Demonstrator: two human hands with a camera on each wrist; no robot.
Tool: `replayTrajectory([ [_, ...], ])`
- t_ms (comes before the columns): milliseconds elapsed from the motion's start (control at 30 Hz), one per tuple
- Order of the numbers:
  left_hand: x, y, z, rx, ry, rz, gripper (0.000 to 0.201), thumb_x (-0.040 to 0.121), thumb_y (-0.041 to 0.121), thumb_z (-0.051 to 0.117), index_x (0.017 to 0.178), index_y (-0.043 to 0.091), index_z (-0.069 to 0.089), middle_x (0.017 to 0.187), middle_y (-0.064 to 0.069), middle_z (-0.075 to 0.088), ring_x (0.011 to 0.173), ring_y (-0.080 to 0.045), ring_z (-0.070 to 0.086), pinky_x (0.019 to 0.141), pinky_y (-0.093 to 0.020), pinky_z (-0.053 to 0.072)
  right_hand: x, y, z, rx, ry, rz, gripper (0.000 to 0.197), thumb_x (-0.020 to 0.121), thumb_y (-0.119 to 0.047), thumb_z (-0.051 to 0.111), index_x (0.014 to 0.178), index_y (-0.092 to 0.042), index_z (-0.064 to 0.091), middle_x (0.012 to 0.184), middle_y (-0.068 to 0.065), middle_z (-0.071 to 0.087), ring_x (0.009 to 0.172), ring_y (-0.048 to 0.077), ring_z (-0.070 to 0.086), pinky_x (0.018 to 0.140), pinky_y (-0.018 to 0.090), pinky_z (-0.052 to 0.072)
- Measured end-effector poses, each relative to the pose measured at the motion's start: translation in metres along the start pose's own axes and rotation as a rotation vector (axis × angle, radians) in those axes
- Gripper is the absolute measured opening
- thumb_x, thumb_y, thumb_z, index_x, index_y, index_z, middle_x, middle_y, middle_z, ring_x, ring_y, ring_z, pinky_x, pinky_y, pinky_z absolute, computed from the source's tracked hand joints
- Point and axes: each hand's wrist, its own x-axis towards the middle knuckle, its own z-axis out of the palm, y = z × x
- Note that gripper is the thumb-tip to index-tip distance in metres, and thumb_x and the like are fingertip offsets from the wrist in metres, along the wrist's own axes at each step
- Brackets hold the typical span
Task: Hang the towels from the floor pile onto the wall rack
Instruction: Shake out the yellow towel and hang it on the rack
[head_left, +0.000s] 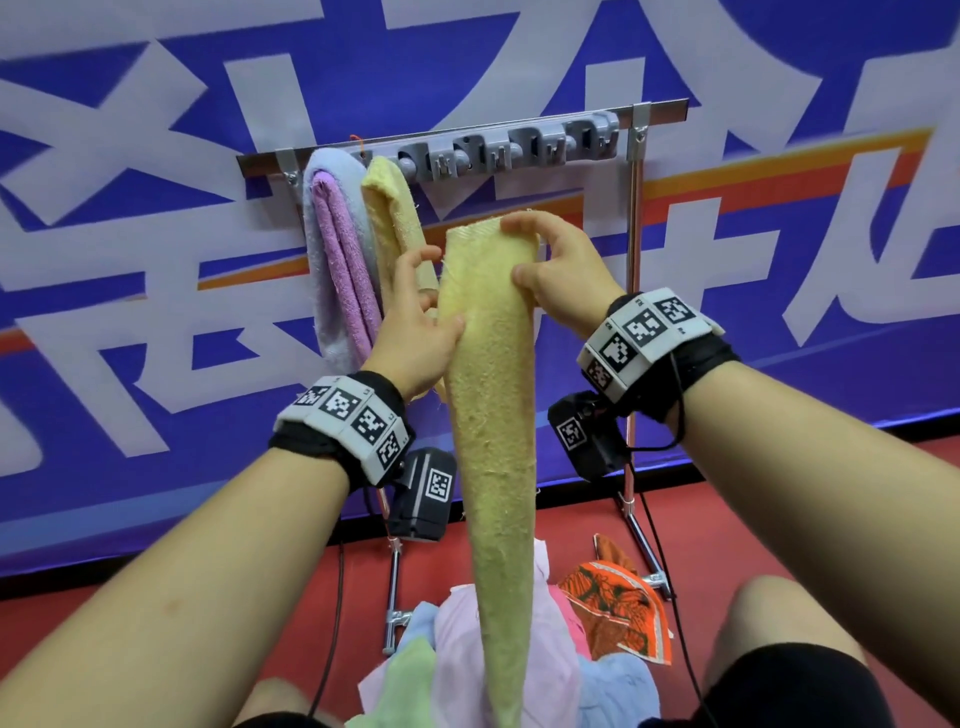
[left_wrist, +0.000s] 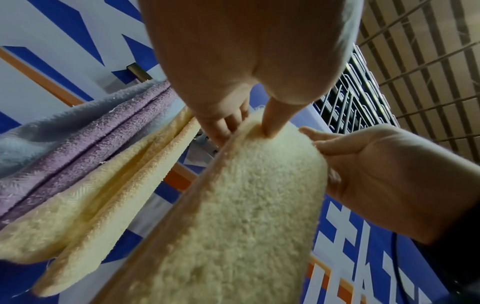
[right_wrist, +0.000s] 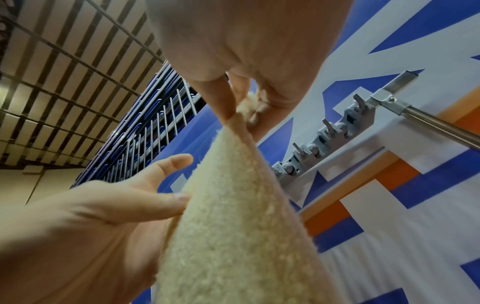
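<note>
The right hand (head_left: 558, 270) pinches the top of a yellow towel (head_left: 491, 395), which hangs below the rack (head_left: 519, 148). The left hand (head_left: 415, 317) touches its left edge, fingers loosely spread. The pile (head_left: 519, 649) lies on the floor.

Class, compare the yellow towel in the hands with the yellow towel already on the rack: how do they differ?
The held yellow towel hangs from the right hand, clear of the rack; the hung yellow towel is draped over the rack beside the purple towel. The held one tapers downward; the hung one is folded double. Both are pale yellow terry.
</note>
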Motion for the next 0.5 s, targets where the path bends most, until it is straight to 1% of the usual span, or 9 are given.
replayTrajectory([
  [33, 0.000, -0.001, 0.001, 0.057, 0.007, 0.033, 0.044, 0.086, -0.011, 0.051, 0.113, 0.023, 0.043, 0.097, -0.001, 0.055, 0.072, 0.001, 0.061, 0.061, -0.010, 0.047, 0.003, 0.002, 0.000, 0.008, 0.012, 0.021, 0.052, 0.077, 0.013, 0.049, 0.122, -0.012, 0.057, 0.120, 0.001, 0.049, 0.111, 0.024, 0.056, 0.085, 0.037, 0.055],
  [67, 0.001, -0.002, 0.002, 0.095, 0.011, 0.048, 0.036, 0.085, -0.012, 0.051, 0.100, 0.021, 0.051, 0.090, 0.001, 0.054, 0.071, -0.004, 0.057, 0.061, -0.009, 0.044, 0.005, 0.003, 0.000, 0.016, 0.022, 0.040, 0.052, 0.077, 0.014, 0.049, 0.122, -0.011, 0.057, 0.116, 0.000, 0.051, 0.109, 0.023, 0.057, 0.087, 0.037, 0.054],
  [133, 0.003, -0.005, 0.003, 0.087, 0.001, -0.011, 0.038, 0.083, -0.013, 0.049, 0.079, 0.023, 0.061, 0.079, 0.000, 0.056, 0.068, -0.007, 0.051, 0.060, -0.013, 0.040, 0.007, 0.003, -0.001, 0.047, 0.027, 0.069, 0.051, 0.078, 0.016, 0.049, 0.122, -0.009, 0.057, 0.104, -0.006, 0.053, 0.096, 0.018, 0.059, 0.082, 0.035, 0.054],
  [167, 0.005, -0.006, 0.003, 0.051, -0.014, -0.053, 0.042, 0.083, -0.014, 0.048, 0.076, 0.024, 0.064, 0.082, -0.002, 0.060, 0.073, -0.009, 0.053, 0.063, -0.015, 0.042, 0.007, 0.002, -0.001, 0.071, 0.023, 0.080, 0.050, 0.079, 0.017, 0.048, 0.122, -0.007, 0.057, 0.098, -0.008, 0.054, 0.089, 0.015, 0.059, 0.078, 0.035, 0.053],
  [233, 0.010, -0.005, 0.002, -0.024, -0.047, -0.118, 0.043, 0.084, -0.014, 0.047, 0.082, 0.024, 0.067, 0.102, -0.003, 0.063, 0.089, -0.011, 0.058, 0.074, -0.019, 0.046, 0.007, 0.003, -0.003, 0.147, 0.004, 0.122, 0.048, 0.082, 0.017, 0.048, 0.123, -0.006, 0.056, 0.095, -0.006, 0.055, 0.083, 0.014, 0.058, 0.073, 0.033, 0.053],
  [300, 0.015, -0.003, 0.001, -0.092, -0.067, -0.177, 0.040, 0.087, -0.013, 0.046, 0.089, 0.022, 0.066, 0.111, -0.004, 0.061, 0.093, -0.012, 0.059, 0.074, -0.022, 0.048, 0.006, 0.005, -0.006, 0.271, -0.037, 0.196, 0.044, 0.084, 0.016, 0.047, 0.120, -0.008, 0.058, 0.097, -0.001, 0.057, 0.085, 0.015, 0.059, 0.067, 0.027, 0.054],
  [400, 0.020, 0.004, 0.001, -0.164, -0.060, -0.226, 0.037, 0.089, -0.014, 0.043, 0.099, 0.014, 0.063, 0.099, -0.003, 0.063, 0.083, -0.011, 0.060, 0.069, -0.022, 0.050, 0.003, 0.010, -0.011, 0.462, -0.127, 0.279, 0.035, 0.087, 0.013, 0.045, 0.104, -0.012, 0.064, 0.097, 0.001, 0.063, 0.076, 0.011, 0.063, 0.059, 0.021, 0.052],
  [467, 0.022, 0.006, 0.000, -0.188, -0.052, -0.238, 0.038, 0.089, -0.015, 0.041, 0.105, 0.013, 0.061, 0.096, -0.004, 0.063, 0.080, -0.011, 0.060, 0.069, -0.022, 0.051, 0.000, 0.014, -0.012, 0.521, -0.203, 0.312, 0.031, 0.087, 0.011, 0.045, 0.098, -0.012, 0.065, 0.090, 0.002, 0.064, 0.070, 0.009, 0.062, 0.060, 0.021, 0.050],
  [500, 0.023, 0.006, 0.000, -0.191, -0.050, -0.238, 0.039, 0.088, -0.016, 0.041, 0.106, 0.013, 0.061, 0.098, -0.006, 0.062, 0.081, -0.012, 0.061, 0.070, -0.023, 0.051, -0.002, 0.016, -0.013, 0.516, -0.244, 0.323, 0.030, 0.087, 0.009, 0.045, 0.095, -0.012, 0.065, 0.088, 0.002, 0.064, 0.071, 0.011, 0.060, 0.063, 0.022, 0.047],
])
